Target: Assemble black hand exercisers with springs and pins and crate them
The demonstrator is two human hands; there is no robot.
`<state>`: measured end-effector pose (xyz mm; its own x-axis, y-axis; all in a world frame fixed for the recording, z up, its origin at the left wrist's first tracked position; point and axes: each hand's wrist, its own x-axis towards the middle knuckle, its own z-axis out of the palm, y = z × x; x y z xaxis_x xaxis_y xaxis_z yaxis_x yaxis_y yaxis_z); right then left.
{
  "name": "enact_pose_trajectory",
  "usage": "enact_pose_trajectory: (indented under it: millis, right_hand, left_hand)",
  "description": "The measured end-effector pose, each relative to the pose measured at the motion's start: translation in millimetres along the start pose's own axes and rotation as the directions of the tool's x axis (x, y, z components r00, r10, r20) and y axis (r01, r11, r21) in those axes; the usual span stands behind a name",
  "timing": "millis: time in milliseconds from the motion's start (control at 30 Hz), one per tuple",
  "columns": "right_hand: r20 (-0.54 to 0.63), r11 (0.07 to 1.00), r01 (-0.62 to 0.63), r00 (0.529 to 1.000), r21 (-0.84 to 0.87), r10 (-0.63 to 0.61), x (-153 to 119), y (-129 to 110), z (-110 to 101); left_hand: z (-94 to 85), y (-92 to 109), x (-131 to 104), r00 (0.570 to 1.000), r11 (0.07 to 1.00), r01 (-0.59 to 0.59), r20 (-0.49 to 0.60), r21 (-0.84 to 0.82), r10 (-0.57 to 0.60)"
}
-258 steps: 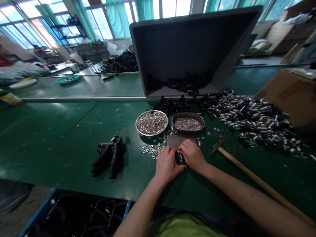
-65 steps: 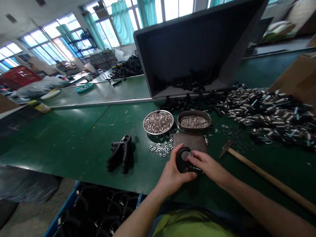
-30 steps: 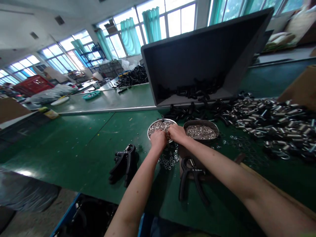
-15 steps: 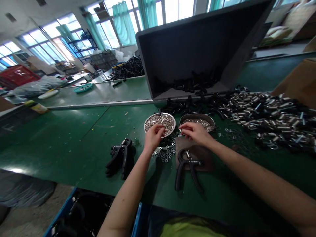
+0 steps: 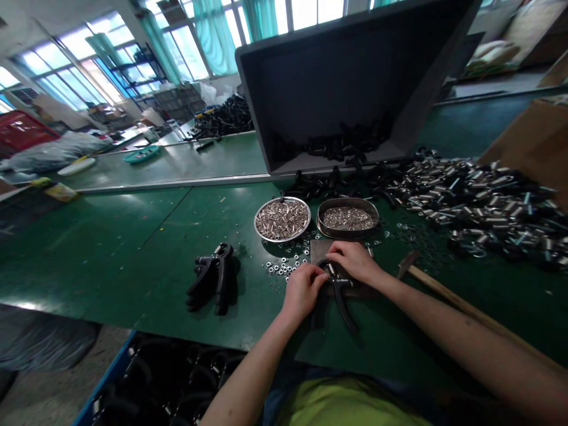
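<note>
A black hand gripper exerciser (image 5: pixel 342 307) with a small metal spring lies on a flat metal plate (image 5: pixel 318 249). At the exerciser's top left, my left hand (image 5: pixel 304 290) has its thumb and fingertips pinched together; whatever sits between them is too small to name. My right hand (image 5: pixel 355 261) is over the plate, just above the spring, also with its fingertips in a pinch and their contents hidden. Beyond the hands stand a round dish of small metal pins (image 5: pixel 283 219) and an oval tin of tiny metal parts (image 5: pixel 348 218). Loose nuts (image 5: pixel 280 268) lie left of the plate.
More black exercisers (image 5: pixel 213 278) stand stacked to the left. A hammer (image 5: pixel 437 284) lies beside my right forearm. Heaped springs and handles (image 5: pixel 497 207) cover the right side. Behind stands a tilted grey bin (image 5: pixel 355 89); a blue crate (image 5: pixel 104 381) of exercisers is below the table.
Both hands have come back from the dish and the tin to the top of the exerciser on the plate. The hammer by my right forearm now shows.
</note>
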<state>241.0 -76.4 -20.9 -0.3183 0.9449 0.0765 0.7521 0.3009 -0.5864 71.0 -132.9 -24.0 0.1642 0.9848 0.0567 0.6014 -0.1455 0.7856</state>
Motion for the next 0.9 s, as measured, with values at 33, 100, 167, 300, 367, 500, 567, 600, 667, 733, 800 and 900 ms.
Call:
enact_pose_trajectory:
  millis: [33,100,167,300,367,500,567,600,667,733,800,900]
  right_hand:
    - [-0.001,0.999,0.02,1.0,-0.037,-0.02,-2,-2,0]
    - [0.002,0.992,0.067,0.998,-0.109,-0.068,-6,-6,0]
    - [0.016,0.98,0.109,0.994,-0.168,-0.108,-10,-10,2]
    - [0.057,0.961,0.157,0.987,-0.229,-0.148,-15,-12,-1]
    - [0.037,0.952,0.155,0.988,-0.263,-0.15,-24,-4,-12]
    - [-0.099,0.897,-0.018,0.995,-0.441,-0.029,-75,39,-44]
    - [-0.144,0.824,-0.177,0.983,-0.539,0.117,-110,70,-55]
    - [-0.171,0.789,-0.267,0.964,-0.554,0.205,-125,83,-58]
    - [-0.195,0.767,-0.368,0.93,-0.526,0.312,-147,101,-60]
    - [-0.212,0.772,-0.442,0.897,-0.456,0.388,-153,100,-59]
    - [-0.214,0.812,-0.476,0.879,-0.337,0.426,-143,80,-59]
    - [-0.178,0.936,-0.346,0.927,-0.072,0.329,-113,32,-56]
  left_hand:
    - [0.3,0,0,1.0,0.999,-0.024,-0.005,0.04,0.024]
    - [1.4,0,-2,0.997,0.99,-0.082,-0.007,0.113,0.083]
    - [3.2,-1,-5,0.986,0.964,-0.16,-0.002,0.213,0.164]
    - [4.0,0,-7,0.934,0.816,-0.355,0.139,0.456,0.328]
    - [2.2,4,-8,0.919,0.757,-0.394,0.202,0.521,0.339]
    - [-1.9,10,-15,0.931,0.739,-0.365,0.216,0.566,0.294]
    - [-3.2,12,-21,0.947,0.761,-0.32,0.205,0.565,0.247]
    - [-3.7,13,-24,0.955,0.771,-0.295,0.199,0.564,0.22]
    - [-4.3,15,-29,0.963,0.783,-0.263,0.2,0.564,0.179]
    - [-4.6,16,-31,0.965,0.786,-0.251,0.212,0.566,0.155]
    - [-4.3,17,-31,0.966,0.789,-0.239,0.221,0.565,0.134]
    - [-3.1,17,-32,0.97,0.79,-0.218,0.218,0.573,0.109]
